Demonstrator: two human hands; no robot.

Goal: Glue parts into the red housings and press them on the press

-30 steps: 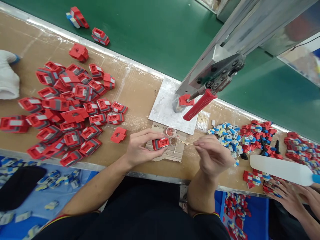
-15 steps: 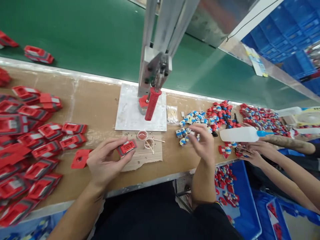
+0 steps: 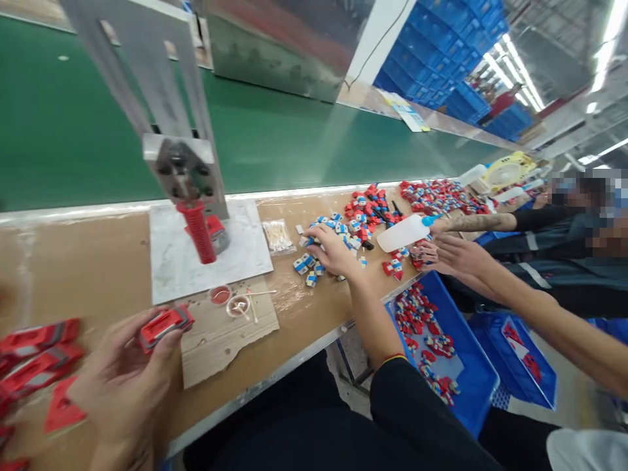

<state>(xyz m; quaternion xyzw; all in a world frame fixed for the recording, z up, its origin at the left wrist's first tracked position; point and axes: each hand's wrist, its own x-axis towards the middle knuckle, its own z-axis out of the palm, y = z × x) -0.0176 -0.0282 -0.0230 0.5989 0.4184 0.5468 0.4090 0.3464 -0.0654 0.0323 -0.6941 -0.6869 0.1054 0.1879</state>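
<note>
press handle ahead, co-worker's bottle right

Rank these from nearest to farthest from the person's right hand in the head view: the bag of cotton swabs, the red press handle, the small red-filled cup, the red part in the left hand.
From the right hand:
1. Bag of cotton swabs, just to its left on the bench.
2. Red press handle, further left, over the metal plate.
3. Small red-filled cup, on the cardboard; close to the handle's distance, so this order is not firm.
4. Red part, far left, held in the left hand.
</note>
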